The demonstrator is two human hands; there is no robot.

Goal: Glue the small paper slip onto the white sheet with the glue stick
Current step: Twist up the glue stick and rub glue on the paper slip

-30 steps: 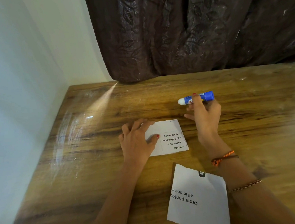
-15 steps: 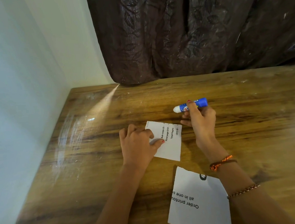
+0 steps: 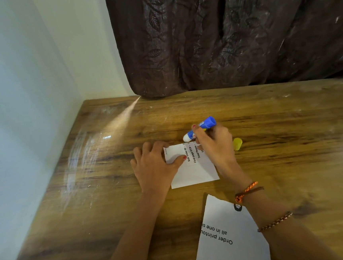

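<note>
The small paper slip (image 3: pixel 195 173), white with lines of black print running sideways, lies flat on the wooden table (image 3: pixel 293 160). My left hand (image 3: pixel 153 164) presses on its left part, thumb on the paper. My right hand (image 3: pixel 215 144) grips a blue glue stick (image 3: pixel 207 123), tilted, with its white tip at the slip's far edge. The stick's yellow cap (image 3: pixel 237 144) lies on the table just right of that hand. The white sheet (image 3: pixel 233 249), with large upside-down print, rests near the front edge under my right forearm.
A pale wall (image 3: pixel 19 101) runs along the table's left side. A dark brown curtain (image 3: pixel 230 31) hangs behind the far edge. Bare wood stretches to the right and far left of the papers.
The slip has been turned a quarter turn under my left hand, so its print now runs sideways. My right hand has brought the glue stick down to the slip's far edge, uncovering the yellow cap.
</note>
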